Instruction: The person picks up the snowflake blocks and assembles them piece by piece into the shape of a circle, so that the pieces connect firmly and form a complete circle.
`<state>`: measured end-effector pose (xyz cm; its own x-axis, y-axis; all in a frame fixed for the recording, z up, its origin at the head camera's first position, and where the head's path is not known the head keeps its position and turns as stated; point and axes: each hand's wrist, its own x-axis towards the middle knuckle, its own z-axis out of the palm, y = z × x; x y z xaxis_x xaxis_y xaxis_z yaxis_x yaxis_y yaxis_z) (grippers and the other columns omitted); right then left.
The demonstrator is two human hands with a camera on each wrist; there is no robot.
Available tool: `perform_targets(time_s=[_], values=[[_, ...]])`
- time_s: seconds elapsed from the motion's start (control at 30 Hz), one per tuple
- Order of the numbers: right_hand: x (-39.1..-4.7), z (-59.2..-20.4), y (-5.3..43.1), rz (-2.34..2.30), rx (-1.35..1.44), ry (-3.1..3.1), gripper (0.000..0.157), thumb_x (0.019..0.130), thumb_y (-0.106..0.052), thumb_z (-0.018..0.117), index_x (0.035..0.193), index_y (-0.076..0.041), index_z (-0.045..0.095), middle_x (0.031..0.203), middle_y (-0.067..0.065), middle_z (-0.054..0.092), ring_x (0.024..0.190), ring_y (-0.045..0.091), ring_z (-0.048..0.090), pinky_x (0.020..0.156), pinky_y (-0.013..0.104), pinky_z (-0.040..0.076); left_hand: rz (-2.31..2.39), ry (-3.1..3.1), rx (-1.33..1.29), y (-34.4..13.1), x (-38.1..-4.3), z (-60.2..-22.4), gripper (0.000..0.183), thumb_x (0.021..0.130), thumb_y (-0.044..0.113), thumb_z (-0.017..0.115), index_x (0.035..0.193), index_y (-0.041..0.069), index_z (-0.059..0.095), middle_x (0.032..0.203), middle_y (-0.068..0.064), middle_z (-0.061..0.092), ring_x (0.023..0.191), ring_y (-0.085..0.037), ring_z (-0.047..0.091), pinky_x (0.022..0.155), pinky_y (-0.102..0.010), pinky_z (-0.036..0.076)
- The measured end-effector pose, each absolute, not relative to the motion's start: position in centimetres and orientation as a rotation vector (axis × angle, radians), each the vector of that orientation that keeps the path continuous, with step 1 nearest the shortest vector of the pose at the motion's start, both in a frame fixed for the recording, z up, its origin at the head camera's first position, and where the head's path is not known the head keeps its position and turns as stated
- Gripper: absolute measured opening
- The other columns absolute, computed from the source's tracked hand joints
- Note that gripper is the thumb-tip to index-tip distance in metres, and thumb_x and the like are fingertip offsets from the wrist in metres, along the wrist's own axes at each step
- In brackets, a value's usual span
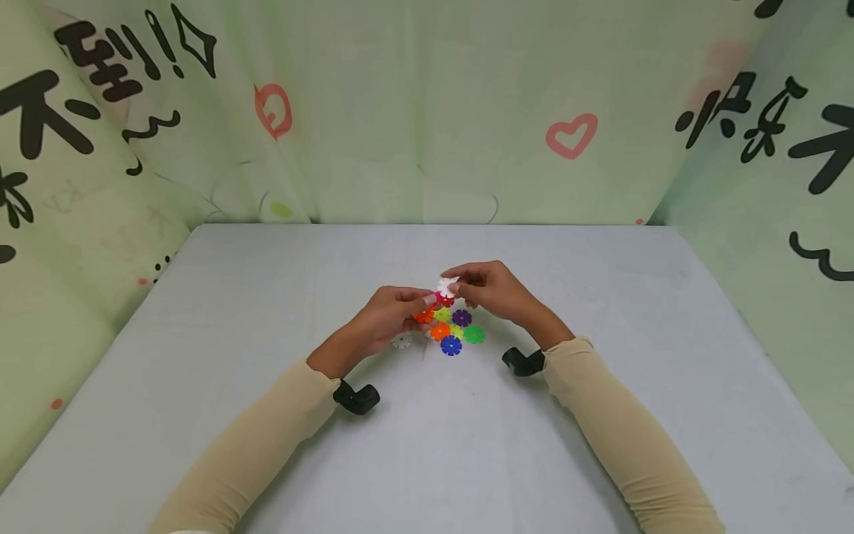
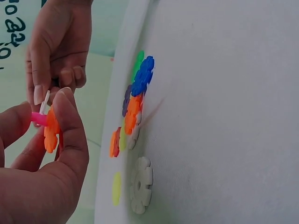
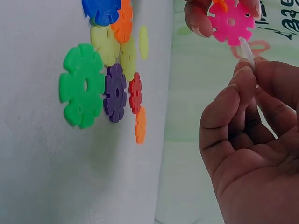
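My left hand (image 1: 383,319) holds a pink notched flower-shaped disc (image 3: 224,31) with an orange one (image 2: 51,135) attached to it at an angle. Between thumb and fingertips, my right hand (image 1: 497,291) pinches a white notched disc (image 1: 446,286). In the right wrist view this white disc is edge-on, its tip right at a notch in the pink disc's rim. Both hands are raised over the table, close together. Just below them lie loose discs, among them a blue disc (image 1: 451,345), a green disc (image 1: 474,335) and a purple disc (image 1: 462,318).
The loose discs form a small cluster on the white table (image 1: 427,445), with yellow, orange and red ones among them. A pale disc (image 2: 141,185) lies flat to the left of the group. Printed pale green curtains (image 1: 427,111) enclose the table's back and sides.
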<state>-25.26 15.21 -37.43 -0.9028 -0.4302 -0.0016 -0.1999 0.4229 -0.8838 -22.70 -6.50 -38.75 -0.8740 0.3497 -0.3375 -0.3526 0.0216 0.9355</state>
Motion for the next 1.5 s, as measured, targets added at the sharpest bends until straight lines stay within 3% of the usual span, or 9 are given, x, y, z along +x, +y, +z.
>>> perform_targets(time_s=[0.13,0.27,0.47,0.67,0.93,1.27,1.5], values=[[-25.2,-37.4,15.1,-1.474,-0.581,2.482,0.037,0.096,-0.015,0.064,0.131,-0.005,0.061,0.094,0.023,0.065,0.068,0.026,0.055,0.069,0.047,0.051,1.899,1.828,0.004,-6.4,-22.6,-38.6,0.034,0.096,0.018,0.064,0.124,-0.001,0.063,0.117,-0.014,0.062,0.088,-0.022,0.063,0.082,-0.031,0.054],[-25.1,-37.5,15.0,-1.503,-0.525,2.529,0.033,0.094,-0.02,0.066,0.124,-0.006,0.065,0.092,0.021,0.066,0.07,0.026,0.057,0.069,0.044,0.052,1.904,1.827,0.013,-6.3,-22.7,-38.6,0.034,0.095,0.018,0.064,0.124,-0.001,0.064,0.119,-0.014,0.063,0.089,-0.022,0.062,0.081,-0.03,0.054],[-24.8,-37.5,15.0,-1.548,-0.483,2.464,0.027,0.097,-0.015,0.062,0.121,-0.005,0.068,0.099,0.021,0.066,0.082,0.038,0.06,0.079,0.045,0.054,1.914,1.85,0.0,-6.2,-22.8,-38.6,0.034,0.095,0.018,0.065,0.121,-0.003,0.065,0.119,-0.017,0.062,0.089,-0.021,0.063,0.078,-0.028,0.054],[-24.6,-38.1,14.7,-1.635,-0.494,2.438,0.028,0.097,-0.01,0.061,0.123,-0.001,0.066,0.091,0.019,0.066,0.079,0.036,0.06,0.072,0.029,0.055,1.967,1.85,-0.017,-5.9,-22.9,-38.7,0.034,0.094,0.016,0.065,0.121,-0.005,0.064,0.119,-0.018,0.062,0.088,-0.021,0.067,0.079,-0.029,0.055],[-24.3,-38.4,14.4,-1.664,-0.509,2.43,0.027,0.097,-0.01,0.06,0.122,0.001,0.066,0.087,0.017,0.066,0.071,0.024,0.057,0.071,0.037,0.054,1.983,1.853,-0.018,-5.8,-22.8,-38.3,0.03,0.094,0.01,0.065,0.121,-0.004,0.064,0.114,-0.015,0.066,0.085,-0.021,0.069,0.079,-0.031,0.055],[-23.9,-38.3,14.8,-1.708,-0.519,2.393,0.028,0.097,-0.009,0.061,0.123,0.001,0.065,0.087,0.012,0.066,0.072,0.024,0.058,0.072,0.036,0.055,1.928,1.894,0.019,-5.9,-22.7,-38.0,0.03,0.095,0.011,0.064,0.121,-0.004,0.065,0.117,-0.015,0.064,0.091,-0.022,0.067,0.08,-0.031,0.055],[-23.6,-38.4,14.5,-1.727,-0.504,2.372,0.029,0.097,-0.01,0.061,0.123,0.0,0.066,0.087,0.013,0.068,0.079,0.04,0.059,0.073,0.036,0.055,1.922,1.91,0.042,-6.1,-22.8,-38.1,0.026,0.094,0.011,0.065,0.115,-0.005,0.067,0.11,-0.015,0.066,0.087,-0.022,0.067,0.08,-0.031,0.055]])
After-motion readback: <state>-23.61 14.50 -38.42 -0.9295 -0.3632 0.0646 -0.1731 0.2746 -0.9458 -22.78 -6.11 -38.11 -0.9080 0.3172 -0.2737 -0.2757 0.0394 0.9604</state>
